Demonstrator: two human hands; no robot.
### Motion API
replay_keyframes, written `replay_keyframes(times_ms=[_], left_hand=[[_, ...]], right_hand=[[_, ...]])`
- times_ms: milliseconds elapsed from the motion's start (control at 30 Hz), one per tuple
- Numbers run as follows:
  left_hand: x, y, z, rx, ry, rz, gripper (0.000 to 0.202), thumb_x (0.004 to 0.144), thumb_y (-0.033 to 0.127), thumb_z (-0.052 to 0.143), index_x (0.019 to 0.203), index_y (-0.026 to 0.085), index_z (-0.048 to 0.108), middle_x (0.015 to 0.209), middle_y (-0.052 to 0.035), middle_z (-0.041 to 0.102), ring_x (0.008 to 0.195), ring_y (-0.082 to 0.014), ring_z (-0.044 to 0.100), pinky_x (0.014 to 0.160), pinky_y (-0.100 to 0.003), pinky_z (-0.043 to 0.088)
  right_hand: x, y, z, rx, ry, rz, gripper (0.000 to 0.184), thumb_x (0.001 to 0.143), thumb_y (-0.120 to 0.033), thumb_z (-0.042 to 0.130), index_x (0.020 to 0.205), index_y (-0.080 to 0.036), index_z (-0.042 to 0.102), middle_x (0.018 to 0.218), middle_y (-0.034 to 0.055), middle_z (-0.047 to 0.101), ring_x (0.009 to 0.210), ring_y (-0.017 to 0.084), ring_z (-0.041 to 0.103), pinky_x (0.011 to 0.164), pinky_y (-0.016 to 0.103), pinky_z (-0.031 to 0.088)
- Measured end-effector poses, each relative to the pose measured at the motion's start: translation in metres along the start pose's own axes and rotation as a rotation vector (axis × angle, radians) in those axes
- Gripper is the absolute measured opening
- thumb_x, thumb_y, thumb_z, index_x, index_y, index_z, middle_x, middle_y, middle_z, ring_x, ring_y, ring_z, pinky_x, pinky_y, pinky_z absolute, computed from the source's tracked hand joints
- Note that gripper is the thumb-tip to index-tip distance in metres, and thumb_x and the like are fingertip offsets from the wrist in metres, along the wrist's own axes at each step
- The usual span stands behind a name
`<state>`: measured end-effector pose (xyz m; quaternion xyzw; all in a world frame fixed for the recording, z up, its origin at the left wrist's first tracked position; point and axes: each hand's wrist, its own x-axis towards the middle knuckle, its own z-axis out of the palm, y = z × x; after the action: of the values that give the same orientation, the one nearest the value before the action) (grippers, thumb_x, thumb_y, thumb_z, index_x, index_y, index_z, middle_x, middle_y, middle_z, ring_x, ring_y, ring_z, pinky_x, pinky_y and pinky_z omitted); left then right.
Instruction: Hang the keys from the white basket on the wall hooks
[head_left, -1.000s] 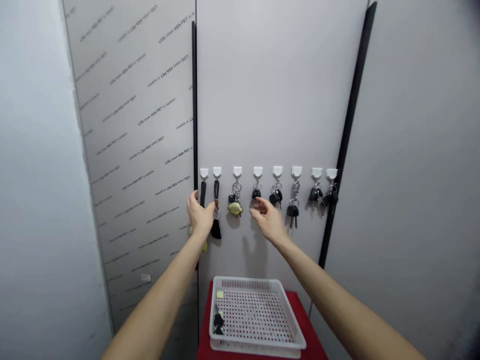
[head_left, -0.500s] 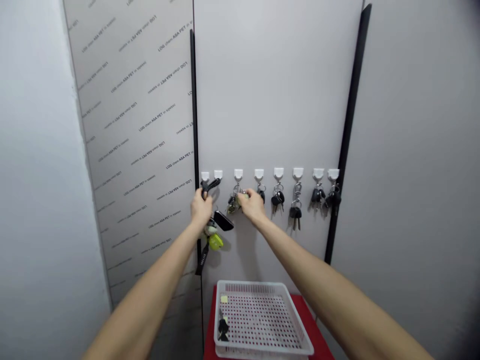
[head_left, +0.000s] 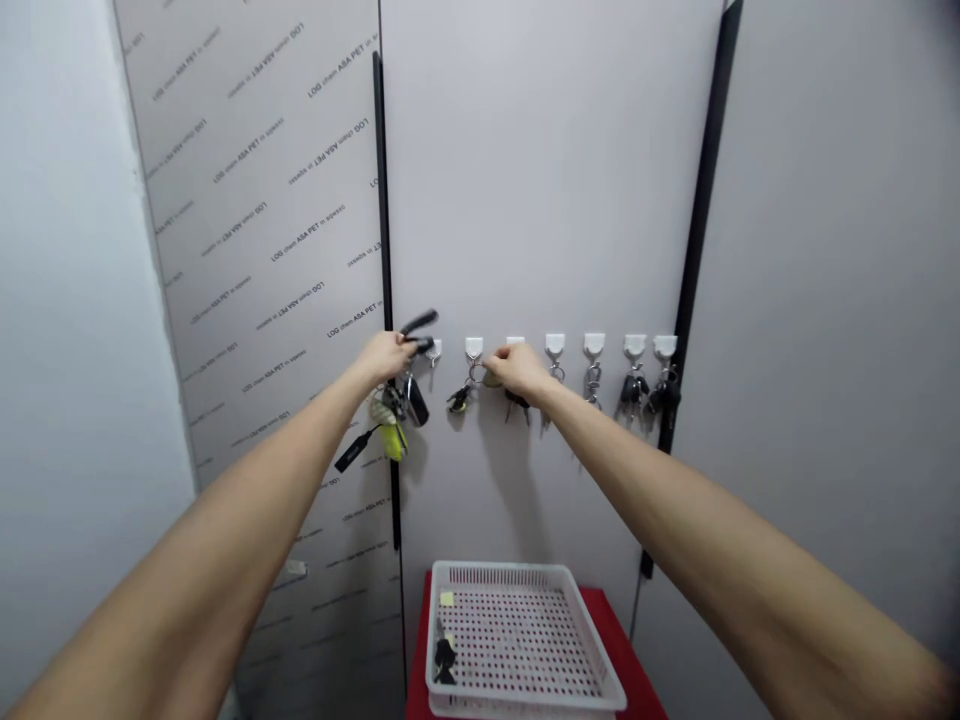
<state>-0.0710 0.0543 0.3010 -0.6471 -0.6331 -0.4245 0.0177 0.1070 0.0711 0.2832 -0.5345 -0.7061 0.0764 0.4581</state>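
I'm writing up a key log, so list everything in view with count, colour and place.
Hooks: at least seven, white, row on centre panel
Hanging keys: five bunches, mostly black, below the five rightmost hooks, some partly hidden
Ringed bunch: one, dark and silver, at right hand
Straps: two ends visible, black, in left hand
Fob: one, black, below left hand
Lime piece: one, lime green, below left hand
Tag: one, black, lower left
Basket: white, bottom centre; stacking unclear
Red surface: one, red, under basket
Loose keys: count unclear, black, basket's left side
Slips: two, pale yellow, basket's left side
Strips: two, black, flanking centre panel
Printed panel: one, grey, left
Hands: two, bare, at hook height
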Motion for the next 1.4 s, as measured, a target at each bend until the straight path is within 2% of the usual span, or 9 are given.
replay_keyframes(times_ms=[133,333,433,533,767,900,1100,1233,1400], left_hand=[[0.005,0.005,0.002,-0.216,0.257,-0.044,0.022,0.065,0.033,0.038,0.056,0.014,0.045,0.049,0.0011,0.043,0.045,-0.0089,0.041,0.043,-0.019,0.029],[-0.047,0.017,0.051,-0.4,-0.142,0.272,0.018,0.063,0.032,0.042,0.064,0.014,0.047,0.05,0.0044,0.039,0.044,-0.0056,0.033,0.043,-0.017,0.027],[-0.082,0.005,0.086,-0.423,-0.266,0.278,0.016,0.064,0.028,0.041,0.07,0.014,0.047,0.051,0.005,0.038,0.045,-0.0055,0.032,0.044,-0.017,0.026],[-0.103,-0.006,0.111,-0.436,-0.356,0.236,0.018,0.065,0.028,0.04,0.072,0.014,0.048,0.051,0.005,0.037,0.046,-0.0059,0.03,0.045,-0.017,0.026],[-0.12,-0.003,0.143,-0.613,-0.441,0.158,0.021,0.067,0.027,0.037,0.08,0.014,0.047,0.051,0.0052,0.032,0.046,-0.0052,0.028,0.044,-0.016,0.024],[-0.136,-0.01,0.161,-0.678,-0.521,0.048,0.02,0.066,0.024,0.038,0.081,0.013,0.046,0.051,0.0056,0.032,0.045,-0.0047,0.028,0.044,-0.016,0.025],[-0.171,-0.03,0.19,-0.625,-0.654,-0.12,0.02,0.064,0.02,0.04,0.08,0.012,0.049,0.053,0.0044,0.041,0.047,-0.0056,0.033,0.046,-0.017,0.028],[-0.194,-0.036,0.205,-0.545,-0.674,-0.06,0.024,0.064,0.021,0.04,0.085,0.016,0.05,0.07,0.0011,0.053,0.061,-0.0095,0.044,0.056,-0.019,0.033],[-0.205,-0.042,0.211,-0.26,-0.622,0.025,0.024,0.062,0.022,0.041,0.083,0.023,0.051,0.078,0.001,0.057,0.074,-0.0135,0.049,0.062,-0.021,0.034]], right_hand=[[0.004,-0.009,0.001,0.16,0.08,-0.024,0.017,0.058,-0.026,0.041,0.059,-0.013,0.053,0.049,-0.0009,0.05,0.043,0.005,0.04,0.041,0.016,0.029],[-0.022,0.013,0.017,0.29,-0.186,-0.151,0.012,0.057,-0.019,0.042,0.058,-0.012,0.052,0.05,-0.0004,0.051,0.043,0.005,0.043,0.043,0.016,0.034],[-0.027,0.032,0.017,0.345,-0.044,-0.146,0.015,0.058,-0.019,0.04,0.064,-0.012,0.052,0.056,0.0,0.053,0.048,0.006,0.046,0.048,0.017,0.037],[-0.011,0.025,0.005,0.302,0.175,-0.16,0.017,0.059,-0.023,0.04,0.067,-0.013,0.053,0.062,0.0005,0.055,0.057,0.008,0.048,0.054,0.019,0.038],[0.029,-0.028,-0.011,0.127,0.136,-0.231,0.016,0.058,-0.019,0.041,0.066,-0.016,0.055,0.06,-0.0014,0.055,0.053,0.006,0.046,0.054,0.018,0.037],[0.033,-0.015,-0.014,0.2,0.225,-0.107,0.017,0.059,-0.022,0.041,0.068,-0.014,0.053,0.055,-0.0016,0.052,0.044,0.005,0.041,0.046,0.017,0.035],[0.019,-0.006,-0.016,0.375,-0.026,-0.056,0.011,0.058,-0.022,0.044,0.063,-0.013,0.048,0.041,-0.0057,0.04,0.031,0.002,0.03,0.031,0.014,0.024],[0.019,-0.025,-0.013,0.436,-0.001,-0.087,0.008,0.06,-0.021,0.044,0.062,-0.014,0.046,0.041,-0.0062,0.039,0.03,0.002,0.03,0.031,0.014,0.023],[0.031,-0.032,-0.012,0.25,-0.068,-0.029,0.004,0.058,-0.018,0.046,0.059,-0.014,0.047,0.038,-0.0052,0.039,0.031,0.003,0.032,0.032,0.015,0.024]])
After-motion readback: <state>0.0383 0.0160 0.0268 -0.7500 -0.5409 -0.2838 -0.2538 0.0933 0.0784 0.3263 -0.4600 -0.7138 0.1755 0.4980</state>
